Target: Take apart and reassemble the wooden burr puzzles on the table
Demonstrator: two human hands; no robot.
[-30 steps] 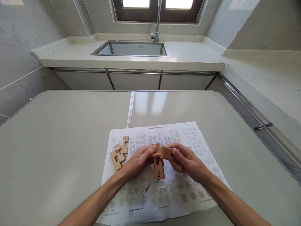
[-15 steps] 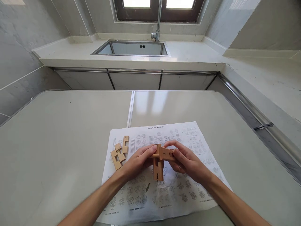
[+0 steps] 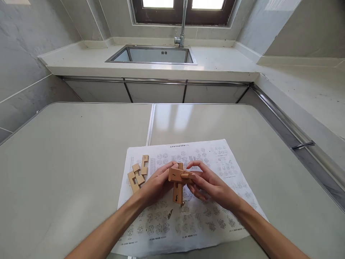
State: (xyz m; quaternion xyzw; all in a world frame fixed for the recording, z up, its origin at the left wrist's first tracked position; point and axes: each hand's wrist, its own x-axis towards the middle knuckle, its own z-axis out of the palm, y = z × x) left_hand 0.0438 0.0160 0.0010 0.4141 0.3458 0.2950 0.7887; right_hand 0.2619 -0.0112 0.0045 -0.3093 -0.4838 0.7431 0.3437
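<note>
A half-built wooden puzzle (image 3: 177, 181) of crossed notched bars hangs just above a printed instruction sheet (image 3: 185, 216). My left hand (image 3: 156, 185) grips it from the left, fingers wrapped round the upright bar. From the right, my right hand (image 3: 206, 183) pinches the horizontal bar that crosses the upright one. Three loose wooden pieces (image 3: 138, 172) lie on the sheet's left edge, just left of my left hand.
The sheet lies on a grey two-panel table (image 3: 67, 162) with a seam down the middle. Beyond it run a white counter (image 3: 221, 64) with a steel sink (image 3: 152, 55) and tap (image 3: 182, 25). Another counter (image 3: 309, 93) runs along the right.
The horizontal bar in my right hand has slid left across the upright bar. Both hands and the puzzle have drifted slightly left.
</note>
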